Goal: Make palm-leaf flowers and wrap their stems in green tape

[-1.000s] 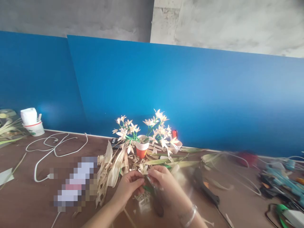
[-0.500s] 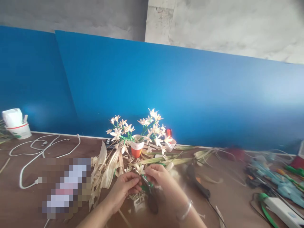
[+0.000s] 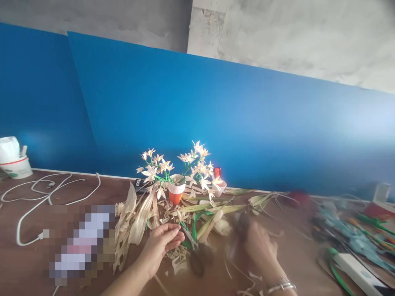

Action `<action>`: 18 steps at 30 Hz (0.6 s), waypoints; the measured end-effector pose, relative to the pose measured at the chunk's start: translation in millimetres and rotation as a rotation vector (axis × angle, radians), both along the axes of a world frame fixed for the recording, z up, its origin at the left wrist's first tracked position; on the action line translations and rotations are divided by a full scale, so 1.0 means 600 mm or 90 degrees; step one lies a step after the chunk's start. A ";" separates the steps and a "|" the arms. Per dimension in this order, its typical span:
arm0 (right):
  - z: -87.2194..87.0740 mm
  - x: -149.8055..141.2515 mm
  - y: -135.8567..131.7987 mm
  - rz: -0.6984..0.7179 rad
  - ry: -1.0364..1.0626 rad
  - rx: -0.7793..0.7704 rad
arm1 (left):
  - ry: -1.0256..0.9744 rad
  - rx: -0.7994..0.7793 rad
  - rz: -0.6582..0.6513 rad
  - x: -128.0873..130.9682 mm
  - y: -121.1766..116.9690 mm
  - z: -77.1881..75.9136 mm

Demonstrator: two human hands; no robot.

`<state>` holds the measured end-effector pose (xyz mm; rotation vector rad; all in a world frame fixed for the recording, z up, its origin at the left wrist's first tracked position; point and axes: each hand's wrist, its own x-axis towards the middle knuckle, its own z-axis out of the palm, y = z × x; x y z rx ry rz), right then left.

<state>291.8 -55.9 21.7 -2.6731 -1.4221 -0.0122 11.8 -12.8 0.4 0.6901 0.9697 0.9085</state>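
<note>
My left hand [image 3: 165, 246] is closed in a pinch in front of the orange-and-white paper cup [image 3: 176, 196]; what its fingertips hold is too small to make out. Scissors [image 3: 195, 250] lie just right of it, points toward the fingers, beside green strips [image 3: 194, 230]. Smeared by motion, my right hand [image 3: 262, 246] is at a black corded tool shaped like a glue gun [image 3: 242, 226], covering part of it. Its grip does not show clearly. Pale husk flowers [image 3: 202, 168] on green stems stand in the cup.
Dried corn husks [image 3: 140, 220] spread left of the cup. White cables [image 3: 46, 197] and a white tub [image 3: 17, 168] lie at far left. A pixelated patch [image 3: 82, 244] covers something. Blue plastic scraps [image 3: 367, 238] and a white-and-green device [image 3: 358, 267] sit at right. A blue panel [image 3: 200, 107] stands behind.
My right hand has moved right, away from my left hand, to the black tool. The pale flower between my hands no longer shows there. My left hand stays pinched in nearly the same place.
</note>
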 end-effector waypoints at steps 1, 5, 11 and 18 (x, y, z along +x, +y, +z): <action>-0.008 0.002 0.001 0.007 -0.006 0.005 | 0.003 -0.001 0.001 0.001 -0.001 0.001; -0.010 0.015 0.009 0.032 0.016 0.057 | 0.024 0.019 -0.001 0.001 -0.002 0.000; 0.025 -0.039 0.008 0.349 0.196 0.271 | 0.058 0.044 0.000 0.004 -0.002 -0.006; 0.014 -0.158 0.016 0.587 0.366 0.236 | 0.071 0.048 0.022 0.006 0.000 -0.002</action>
